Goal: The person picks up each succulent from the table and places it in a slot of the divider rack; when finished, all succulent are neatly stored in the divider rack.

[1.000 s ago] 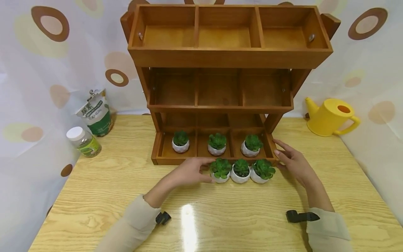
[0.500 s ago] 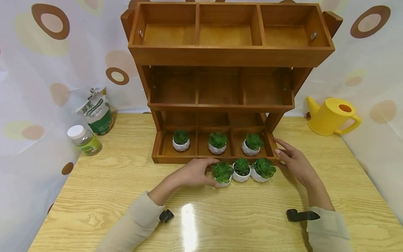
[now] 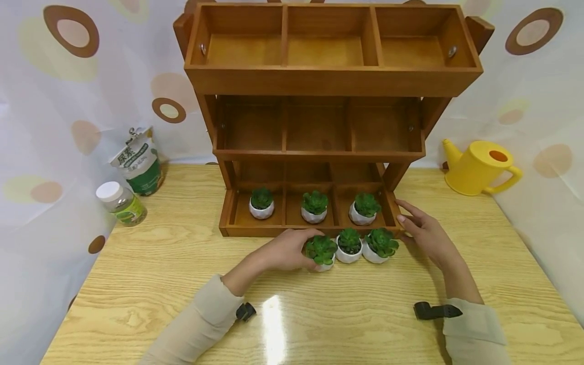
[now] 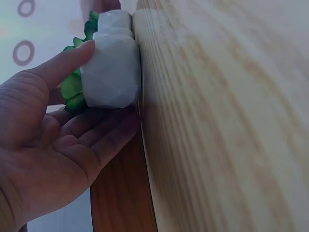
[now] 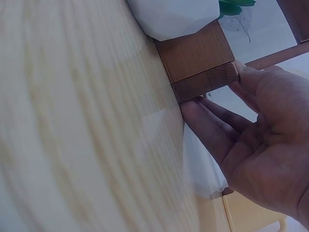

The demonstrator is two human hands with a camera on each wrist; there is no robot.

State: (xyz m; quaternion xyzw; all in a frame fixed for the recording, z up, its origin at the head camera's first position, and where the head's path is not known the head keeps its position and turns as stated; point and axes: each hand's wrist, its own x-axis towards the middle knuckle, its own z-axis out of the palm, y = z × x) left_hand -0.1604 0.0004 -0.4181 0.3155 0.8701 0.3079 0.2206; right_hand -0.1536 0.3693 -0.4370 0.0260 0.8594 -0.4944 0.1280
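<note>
In the head view my left hand (image 3: 287, 252) holds the leftmost potted succulent (image 3: 321, 250) of three standing before the wooden rack (image 3: 292, 81). The left wrist view has the thumb (image 4: 72, 59) at the rim of its white faceted pot (image 4: 112, 72), the other fingers along its far side. The middle succulent (image 3: 349, 247) and the right succulent (image 3: 380, 245) stand beside it in a row. At the rack's lower right end, my right hand (image 3: 428, 235) touches the wood; in the right wrist view the fingertips meet the rack's end (image 5: 198, 83), thumb on the upper edge.
Three more potted succulents sit in the bottom tier, one per compartment: left (image 3: 261, 204), middle (image 3: 314, 208) and right (image 3: 364, 209). A lidded jar (image 3: 120, 203) and a clipped green-white bag (image 3: 139, 165) are at the left. A yellow watering can (image 3: 481, 170) stands at the right.
My left hand has moved slightly right and closed its fingers round the leftmost succulent, which has shifted a little towards the front. The right hand stays at the rack's end.
</note>
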